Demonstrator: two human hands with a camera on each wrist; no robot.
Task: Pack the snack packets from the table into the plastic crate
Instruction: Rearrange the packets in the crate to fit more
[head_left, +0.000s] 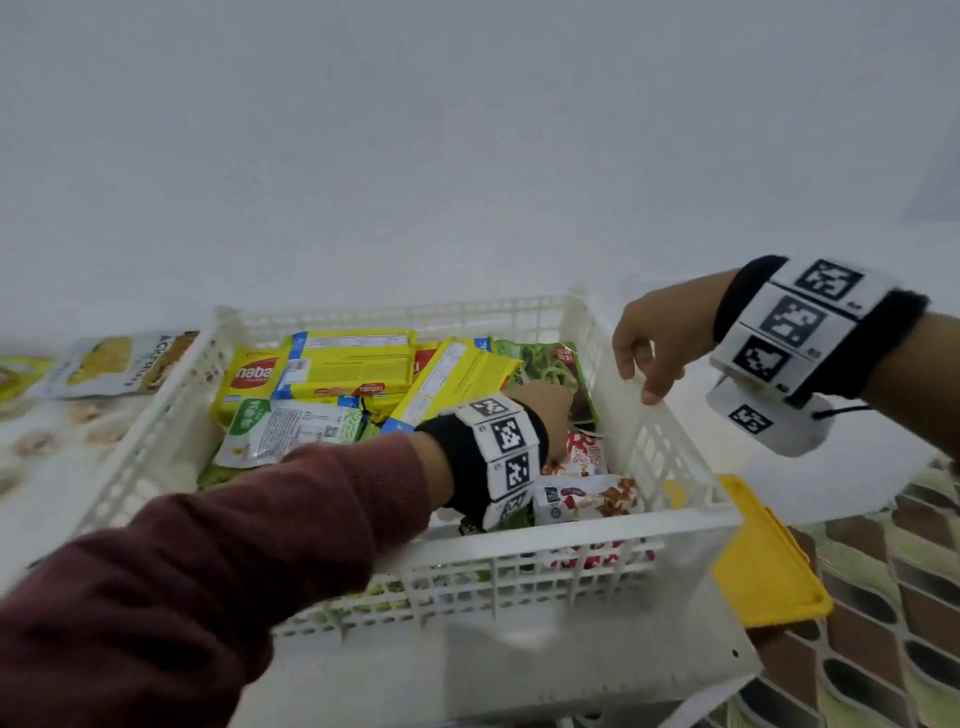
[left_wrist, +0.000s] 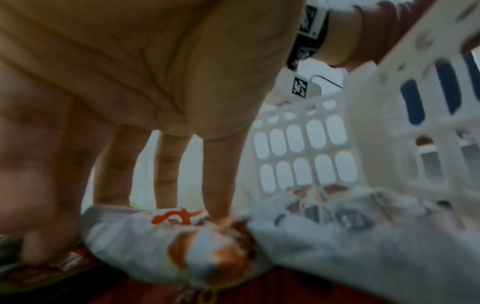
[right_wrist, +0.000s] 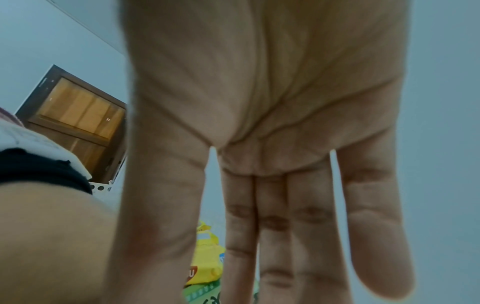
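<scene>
The white plastic crate (head_left: 675, 525) sat in the middle of the table, and I saw it already crowded with snack packets. Yellow wafer packets (head_left: 353, 364) lay across its far-left part, a green packet (head_left: 545, 364) leaned toward the far-right corner, and a pale green-and-white pouch (head_left: 280, 431) lay nearer the left wall. In the near-right corner were two white packets with red and brown print: one red-printed packet (head_left: 582, 452) and, nearer, a brown-printed packet (head_left: 587, 499).

My left hand (head_left: 545, 415) reached down inside the crate over that corner. In the left wrist view its fingers (left_wrist: 221, 174) were extended straight downward, their tips touching the red-printed packet (left_wrist: 161, 224); they were not curled round anything.

My right hand (head_left: 644, 343) hung above the crate's right wall, palm down, holding nothing. The right wrist view showed its fingers (right_wrist: 369, 226) straight and slightly spread.

Outside the crate, another snack packet (head_left: 124, 364) lay on the table to the far left, and a yellow tray (head_left: 769, 566) sat just beside the crate's near-right corner.
</scene>
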